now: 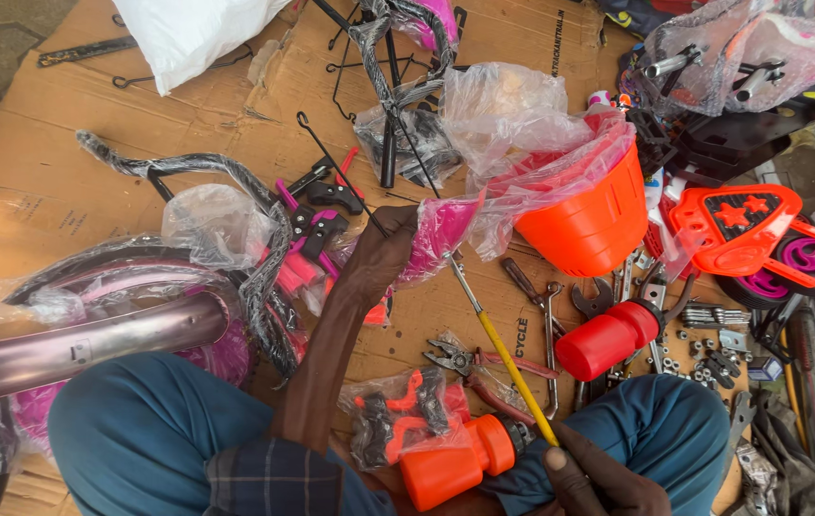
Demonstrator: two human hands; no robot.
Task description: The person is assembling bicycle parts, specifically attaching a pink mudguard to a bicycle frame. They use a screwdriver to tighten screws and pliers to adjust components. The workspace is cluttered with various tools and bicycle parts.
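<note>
My left hand (390, 232) reaches forward and grips a pink bicycle part (438, 229) that is wrapped in clear plastic. At the bottom edge my right hand (600, 480) holds a long yellow-handled screwdriver (513, 375). Its metal shaft slants up and left, and the tip ends at the lower edge of the pink part. An orange plastic basket (591, 218), partly covered by the same loose plastic, sits just right of the pink part.
A pink bicycle frame tube (92, 344) and a wrapped wheel lie at my left knee. Between my knees lie an orange bottle (453, 465) and a bag of small parts (396, 418). Pliers (484, 363), a red bottle (608, 339), wrenches, nuts (706, 361) and a pink training wheel (811, 264) lie to the right.
</note>
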